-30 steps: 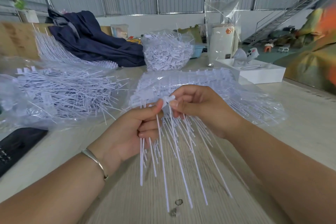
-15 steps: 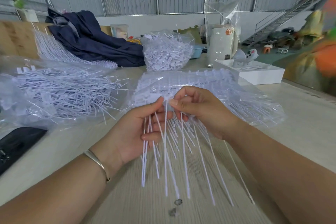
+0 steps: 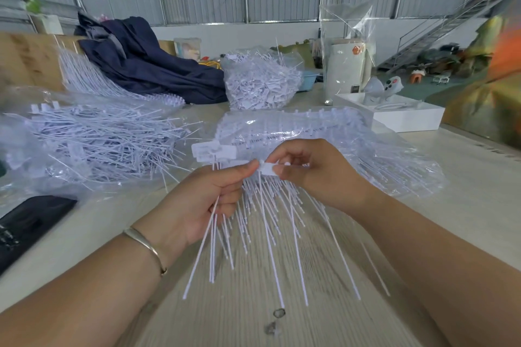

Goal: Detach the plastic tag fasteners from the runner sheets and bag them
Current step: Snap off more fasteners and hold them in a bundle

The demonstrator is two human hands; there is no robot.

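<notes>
so, mid-pull on a runner sheet (image 3: 253, 205) held up over the tabletop (image 3: 465, 205), stems fanning down toward the wood. left hand (image 3: 203, 203) curled round the left part of the fan, thumb clamped on top, probably to keep the strip from flexing while the other side gets worked. a couple of flat tag heads (image 3: 214, 151) sticking out above the thumb. right hand (image 3: 315, 175) pinching one white tag head (image 3: 267, 169) between thumb and forefinger, other fingers (image 3: 296, 159) curled loosely behind it. looks like a twist-and-snap grip, close to the joint so the stem breaks clean instead of bending. can't tell whether that piece is already free or hanging on by a thread.

held right over the clear bag of runner sheets (image 3: 324, 132), which makes sense as the supply pile, within easy reach. loose fasteners in a bag (image 3: 93, 141) to the left, near enough to drop a handful into without stretching. another stuffed bag (image 3: 262, 79) further back, beside a dark blue cloth (image 3: 152, 65). more long strips (image 3: 93, 76) leaning at the far left. white box (image 3: 400, 115) and a wrapped white cylinder (image 3: 346, 65) off to the right, plus something black (image 3: 31, 222) at the left edge, none of it part of the job as far as can be judged.

plenty left on this strip, so early-ish on this sheet.
</notes>
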